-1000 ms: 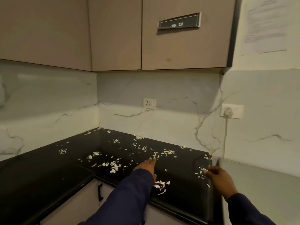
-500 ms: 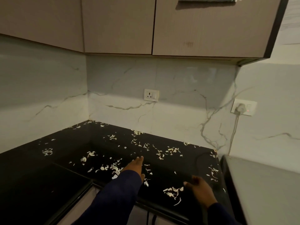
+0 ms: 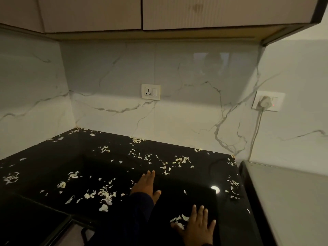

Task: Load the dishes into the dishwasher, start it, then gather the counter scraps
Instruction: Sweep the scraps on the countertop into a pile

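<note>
1. Lying flat on the black counter (image 3: pixel 177 192): left hand (image 3: pixel 145 186), fingers straight and together, pointing toward the back wall, gripping nothing, dark sleeve (image 3: pixel 140 206) covering the wrist.
2. Resting palm-down on the counter near its front edge: right hand (image 3: pixel 197 224), fingers spread apart and straight, holding nothing.
3. Touching the thumb side of the right hand: a small pile of pale scraps (image 3: pixel 180 221), lying on the counter.
4. Lying scattered over the counter: many more scraps (image 3: pixel 104 193), a dense patch just left of the left hand, a loose band (image 3: pixel 179 161) beyond its fingertips, some thin strips (image 3: pixel 233 188) near the counter's right edge, others in the back corner.
5. Standing against the counter's right edge: a grey appliance top (image 3: pixel 292 201).
6. Sitting on the marble wall above the counter: a free socket (image 3: pixel 150 92), and to the right a second socket (image 3: pixel 268 103) carrying a white plug, its cord hanging down behind the counter's right end.
7. Hanging above the counter: beige cabinets (image 3: pixel 213 13).
</note>
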The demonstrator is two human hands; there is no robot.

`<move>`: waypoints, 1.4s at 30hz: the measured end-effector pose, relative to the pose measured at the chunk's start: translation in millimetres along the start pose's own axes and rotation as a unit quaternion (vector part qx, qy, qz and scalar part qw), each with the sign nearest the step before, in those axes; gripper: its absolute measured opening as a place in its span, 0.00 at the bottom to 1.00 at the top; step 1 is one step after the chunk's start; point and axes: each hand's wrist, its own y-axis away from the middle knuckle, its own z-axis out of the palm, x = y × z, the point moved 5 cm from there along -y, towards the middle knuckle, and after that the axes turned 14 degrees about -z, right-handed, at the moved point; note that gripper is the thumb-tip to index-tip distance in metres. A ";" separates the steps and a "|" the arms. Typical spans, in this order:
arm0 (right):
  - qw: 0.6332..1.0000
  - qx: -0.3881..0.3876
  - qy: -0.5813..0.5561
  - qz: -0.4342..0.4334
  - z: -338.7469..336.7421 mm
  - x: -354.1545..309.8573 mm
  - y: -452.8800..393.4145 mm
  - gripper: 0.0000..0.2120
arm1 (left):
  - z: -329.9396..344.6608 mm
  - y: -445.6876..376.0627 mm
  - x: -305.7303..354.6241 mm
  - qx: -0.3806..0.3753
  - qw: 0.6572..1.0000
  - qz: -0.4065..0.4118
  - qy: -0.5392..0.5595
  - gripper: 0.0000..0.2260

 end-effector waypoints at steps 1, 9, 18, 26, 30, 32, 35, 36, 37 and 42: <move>1.000 -0.008 0.004 0.002 -1.0 2.7 -9.5 0.69 | 2.5 -4.5 3.6 0.004 1.000 -0.004 0.010 0.34; 0.997 -0.013 0.008 -0.070 -22.5 14.4 -76.3 0.48 | 21.2 -37.5 40.0 -0.002 0.999 -0.027 0.041 0.35; 0.985 0.170 0.014 -0.007 -86.1 107.4 -57.1 0.45 | 40.8 -61.0 71.9 0.026 0.997 -0.024 0.068 0.32; 0.994 0.072 0.045 0.062 -70.3 147.3 -50.3 0.57 | 68.9 -59.8 118.2 0.012 0.999 0.030 0.030 0.30; 0.996 0.049 0.059 -0.056 -60.6 115.3 -74.4 0.65 | 72.6 -61.4 131.5 0.012 0.998 0.047 0.033 0.30; 0.990 0.025 0.028 -0.137 -55.9 97.5 -79.2 0.65 | 72.3 -64.8 135.1 0.011 0.998 0.048 0.036 0.30; 0.990 0.087 0.009 -0.113 -74.6 112.5 -86.7 0.68 | 68.8 -76.8 139.7 0.016 0.998 0.045 0.034 0.30; 0.992 0.105 0.008 -0.074 -84.1 128.2 -89.2 0.70 | 68.1 -82.2 142.2 0.017 0.998 0.045 0.035 0.30; 0.992 0.116 0.012 -0.037 -91.2 143.5 -90.0 0.72 | 67.9 -86.5 143.7 0.018 0.998 0.044 0.034 0.30; 0.994 0.078 0.050 0.049 -97.7 169.6 -108.6 0.75 | 69.4 -107.3 155.6 0.001 0.999 0.047 0.023 0.30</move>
